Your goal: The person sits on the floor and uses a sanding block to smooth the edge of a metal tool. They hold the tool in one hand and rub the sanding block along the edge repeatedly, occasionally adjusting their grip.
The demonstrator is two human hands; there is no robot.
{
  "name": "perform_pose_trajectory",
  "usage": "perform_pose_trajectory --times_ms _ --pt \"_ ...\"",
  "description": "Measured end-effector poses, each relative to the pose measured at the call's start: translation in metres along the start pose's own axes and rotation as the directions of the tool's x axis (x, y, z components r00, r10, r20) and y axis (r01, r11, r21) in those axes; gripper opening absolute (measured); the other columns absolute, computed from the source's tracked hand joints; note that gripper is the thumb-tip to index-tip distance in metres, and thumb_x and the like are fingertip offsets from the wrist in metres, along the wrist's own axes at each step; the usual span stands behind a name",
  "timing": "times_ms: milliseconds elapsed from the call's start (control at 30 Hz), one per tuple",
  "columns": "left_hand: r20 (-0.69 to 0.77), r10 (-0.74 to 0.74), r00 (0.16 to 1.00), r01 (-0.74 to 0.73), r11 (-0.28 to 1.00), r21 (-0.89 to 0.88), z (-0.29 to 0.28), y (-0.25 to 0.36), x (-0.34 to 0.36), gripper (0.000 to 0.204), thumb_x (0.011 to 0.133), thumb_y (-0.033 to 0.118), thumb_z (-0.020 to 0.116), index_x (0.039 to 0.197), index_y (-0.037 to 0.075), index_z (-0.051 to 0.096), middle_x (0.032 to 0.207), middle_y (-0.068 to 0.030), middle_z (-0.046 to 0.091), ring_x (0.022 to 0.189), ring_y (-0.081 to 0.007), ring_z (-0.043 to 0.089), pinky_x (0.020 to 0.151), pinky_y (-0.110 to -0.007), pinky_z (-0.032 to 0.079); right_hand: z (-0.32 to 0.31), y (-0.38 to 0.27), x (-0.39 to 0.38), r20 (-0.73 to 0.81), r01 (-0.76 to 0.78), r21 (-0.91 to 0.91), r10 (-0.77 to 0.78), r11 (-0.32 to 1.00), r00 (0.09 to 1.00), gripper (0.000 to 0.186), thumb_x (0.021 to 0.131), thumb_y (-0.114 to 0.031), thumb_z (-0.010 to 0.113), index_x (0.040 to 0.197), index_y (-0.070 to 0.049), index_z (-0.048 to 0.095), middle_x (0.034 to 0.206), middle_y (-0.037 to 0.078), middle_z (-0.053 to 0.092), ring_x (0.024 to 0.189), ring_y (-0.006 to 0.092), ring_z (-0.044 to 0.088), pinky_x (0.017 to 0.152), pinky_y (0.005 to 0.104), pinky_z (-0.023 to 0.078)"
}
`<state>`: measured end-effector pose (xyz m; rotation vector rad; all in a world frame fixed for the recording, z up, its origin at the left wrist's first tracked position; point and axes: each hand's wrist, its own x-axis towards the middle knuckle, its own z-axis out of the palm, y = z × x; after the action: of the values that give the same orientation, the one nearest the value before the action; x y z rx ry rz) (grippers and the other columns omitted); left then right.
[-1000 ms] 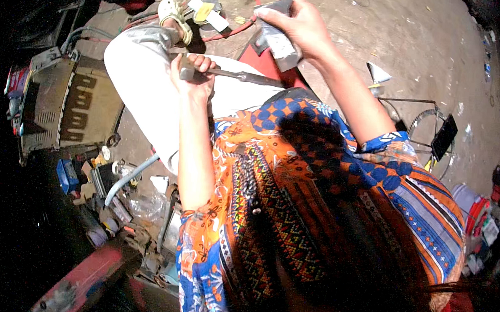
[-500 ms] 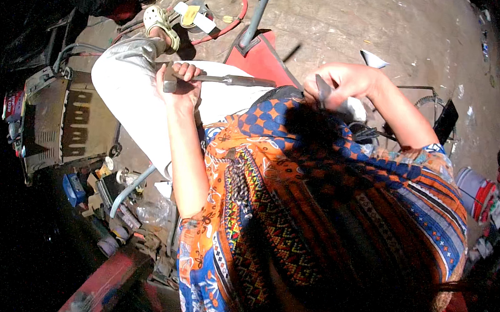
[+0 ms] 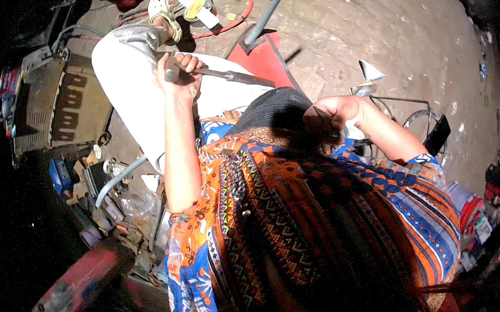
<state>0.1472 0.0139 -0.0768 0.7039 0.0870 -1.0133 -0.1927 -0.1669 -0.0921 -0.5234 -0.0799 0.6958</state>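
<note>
My left hand is closed round a hammer, close to its head. The hammer's handle points right across my lap, over my white trousers. My right hand is held near my waist with its fingers curled together. Deep shadow covers those fingertips, and whatever they hold is hidden. Just left of them lies black mesh cloth on my lap, beside my orange and blue patterned shirt.
Ahead stands a red panel with a grey metal tube. A red hose curls near my cream clog. A slotted metal panel leans at left, above scattered parts. At right are a toothed wheel and a white cone.
My right hand has dropped slightly towards my waist, and the dark pointed piece at its fingers no longer shows. More black mesh cloth is visible. The left hand keeps hold of the hammer.
</note>
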Motion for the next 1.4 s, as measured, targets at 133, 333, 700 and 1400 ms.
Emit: perform_pose_trajectory --times_ms 133,333,700,1400 --pt "-0.034 0.021 0.999 -0.022 1.0 -0.015 -0.002 -0.003 0.001 0.038 0.084 0.041 0.055 0.065 0.012 0.038 0.062 -0.0021 0.035 0.056 -0.0188 0.035 0.064 -0.034 0.034 0.012 -0.005 0.005 0.021 0.04 0.106 -0.043 0.994 0.999 0.056 0.073 -0.019 0.085 0.106 0.009 0.05 0.077 0.014 0.062 0.063 0.0281 0.067 0.071 0.0505 0.058" --pt "-0.137 0.01 0.991 -0.018 0.998 -0.056 0.008 -0.007 -0.006 0.034 0.085 0.039 0.057 0.07 0.013 0.04 0.062 -0.0027 0.037 0.053 -0.0187 0.037 0.061 -0.035 0.037 0.031 -0.056 0.011 0.03 0.303 -0.142 -0.302 0.942 0.953 0.037 0.073 -0.018 0.084 0.08 -0.001 0.052 0.071 0.006 0.045 0.052 0.0211 0.052 0.043 0.0318 0.043" --pt "-0.146 0.071 0.987 -0.073 0.997 -0.005 0.008 -0.013 0.003 0.042 0.096 0.04 0.04 0.074 0.006 0.048 0.059 -0.0102 0.049 0.05 -0.0235 0.047 0.054 -0.037 0.042 0.096 -0.142 0.178 -0.342 0.102 -0.894 -0.813 0.436 0.471 0.022 0.088 -0.022 0.074 0.094 -0.005 0.06 0.083 0.0 0.062 0.074 0.0073 0.057 0.067 0.0253 0.047" --pt "-0.159 0.075 0.984 -0.081 0.996 -0.032 0.018 -0.014 -0.004 0.049 0.096 0.046 0.036 0.111 0.003 0.055 0.101 -0.0153 0.064 0.091 -0.0302 0.063 0.08 -0.048 0.051 0.048 -0.091 0.245 -0.016 -0.17 -0.986 -0.997 0.002 0.079 0.019 0.088 -0.014 0.072 0.084 -0.002 0.057 0.075 0.002 0.063 0.07 0.0083 0.055 0.063 0.0272 0.046"
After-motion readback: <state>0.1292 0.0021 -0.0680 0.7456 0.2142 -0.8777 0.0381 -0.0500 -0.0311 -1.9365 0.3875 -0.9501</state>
